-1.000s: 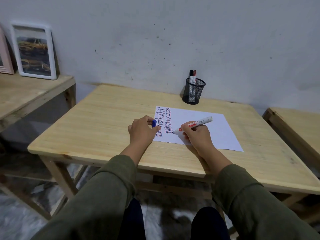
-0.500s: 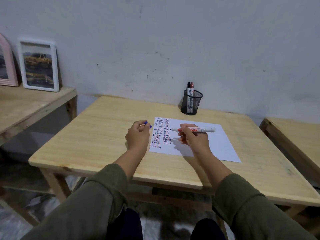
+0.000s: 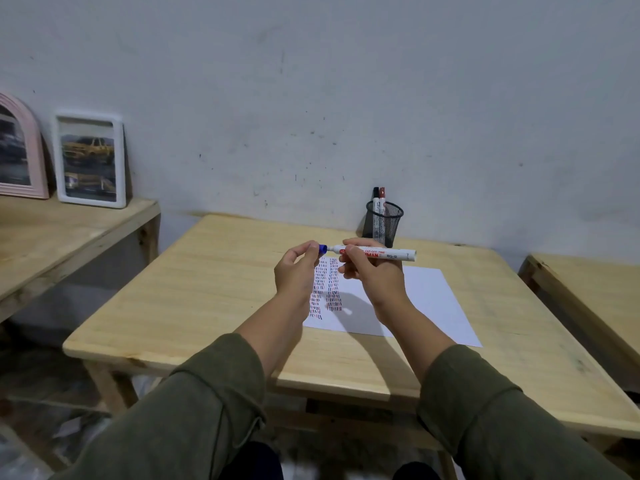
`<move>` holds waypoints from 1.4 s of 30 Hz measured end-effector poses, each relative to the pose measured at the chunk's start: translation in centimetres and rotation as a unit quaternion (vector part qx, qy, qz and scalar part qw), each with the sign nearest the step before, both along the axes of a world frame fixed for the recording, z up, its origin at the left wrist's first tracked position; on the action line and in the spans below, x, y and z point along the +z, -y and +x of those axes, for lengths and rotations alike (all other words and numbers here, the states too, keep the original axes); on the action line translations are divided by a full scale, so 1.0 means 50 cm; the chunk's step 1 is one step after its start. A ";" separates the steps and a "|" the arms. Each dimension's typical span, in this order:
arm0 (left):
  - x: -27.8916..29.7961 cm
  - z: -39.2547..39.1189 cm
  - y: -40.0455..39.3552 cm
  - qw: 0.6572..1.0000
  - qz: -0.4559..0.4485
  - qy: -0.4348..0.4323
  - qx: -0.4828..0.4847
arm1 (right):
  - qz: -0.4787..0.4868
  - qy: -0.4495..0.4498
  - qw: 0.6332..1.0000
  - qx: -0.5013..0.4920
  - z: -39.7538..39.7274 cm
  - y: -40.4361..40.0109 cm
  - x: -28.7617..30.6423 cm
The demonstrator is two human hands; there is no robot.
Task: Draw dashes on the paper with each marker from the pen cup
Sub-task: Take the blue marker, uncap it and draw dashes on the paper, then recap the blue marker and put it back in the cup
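Note:
My right hand [image 3: 370,275] holds a white marker [image 3: 388,253] level above the paper, its tip pointing left. My left hand [image 3: 298,271] pinches the blue cap [image 3: 322,249], which sits against the marker's tip. Below both hands lies the white paper [image 3: 422,299] on the wooden table [image 3: 214,289], with columns of blue and red dashes [image 3: 327,289] along its left part. At the table's far edge stands a black mesh pen cup [image 3: 383,225] holding two markers, one black-capped and one red-capped.
A second wooden table at the left carries a white picture frame [image 3: 90,160] and a pink arched frame [image 3: 19,150] leaning on the wall. Another wooden table [image 3: 588,296] stands at the right. The grey wall rises right behind the pen cup.
Both hands rose from the paper. The marker turned level and the cap in my left hand came up to its tip. The camera tilted upward.

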State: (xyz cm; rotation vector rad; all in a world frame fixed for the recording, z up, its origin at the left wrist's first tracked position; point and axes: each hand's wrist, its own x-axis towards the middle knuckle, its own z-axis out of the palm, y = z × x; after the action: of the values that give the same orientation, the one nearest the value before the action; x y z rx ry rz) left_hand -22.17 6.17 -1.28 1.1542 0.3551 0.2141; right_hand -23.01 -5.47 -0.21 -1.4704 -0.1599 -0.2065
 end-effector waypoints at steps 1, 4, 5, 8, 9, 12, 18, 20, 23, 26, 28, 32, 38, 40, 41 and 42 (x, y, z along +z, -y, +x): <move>0.000 0.001 0.003 1.000 0.002 0.002 -0.006 | -0.003 0.002 1.000 0.000 0.000 0.002 0.002; 0.007 0.002 0.013 1.000 -0.001 -0.001 -0.029 | -0.030 0.011 0.999 0.002 -0.002 0.007 0.008; 0.011 0.002 0.017 0.999 -0.013 -0.005 -0.038 | -0.040 0.012 0.999 0.003 -0.003 0.009 0.010; 0.030 0.001 0.031 0.996 -0.067 -0.026 -0.057 | -0.040 0.011 0.999 -0.005 -0.001 0.017 0.016; 0.036 0.002 0.036 0.995 -0.081 -0.030 -0.059 | -0.024 0.006 1.000 -0.009 0.001 0.018 0.019; 0.049 0.013 0.051 0.993 -0.099 -0.026 -0.060 | 0.090 -0.019 0.996 -0.013 0.007 0.019 0.028; 0.083 0.053 0.056 0.996 -0.039 0.016 -0.073 | 0.181 -0.047 0.979 0.080 0.020 0.046 0.051; 0.102 0.084 0.054 0.998 -0.008 0.022 -0.058 | 0.166 -0.051 0.977 0.122 0.031 0.068 0.062; 0.125 0.138 0.045 0.998 0.033 0.029 -0.035 | 0.178 -0.080 0.964 0.182 0.050 0.101 0.079; 0.152 0.182 0.063 0.988 0.093 0.053 -0.108 | 0.133 -0.083 0.966 0.205 0.090 0.128 0.090; 0.169 0.212 0.085 0.975 0.123 0.073 -0.172 | 0.071 -0.065 0.981 0.167 0.129 0.138 0.095; 0.168 0.286 0.117 0.949 0.237 0.080 -0.193 | 0.011 -0.049 0.997 0.062 0.225 0.164 0.111; 0.112 0.377 0.131 0.875 0.449 0.046 -0.176 | -0.169 0.030 0.982 -0.076 0.364 0.210 0.139; 0.097 0.395 0.131 0.856 0.484 0.031 -0.179 | -0.221 0.049 0.969 -0.095 0.401 0.214 0.140; 0.091 0.407 0.132 0.852 0.490 0.024 -0.181 | -0.248 0.057 0.962 -0.102 0.422 0.216 0.137; 0.084 0.416 0.133 0.850 0.493 0.020 -0.185 | -0.275 0.062 0.954 -0.106 0.437 0.216 0.133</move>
State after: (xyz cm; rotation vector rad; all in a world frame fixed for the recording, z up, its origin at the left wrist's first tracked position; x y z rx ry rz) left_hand -1.36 -0.46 2.92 2.2069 -0.0596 0.0663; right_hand -1.16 -16.28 6.46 -2.0337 -0.1698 -0.4570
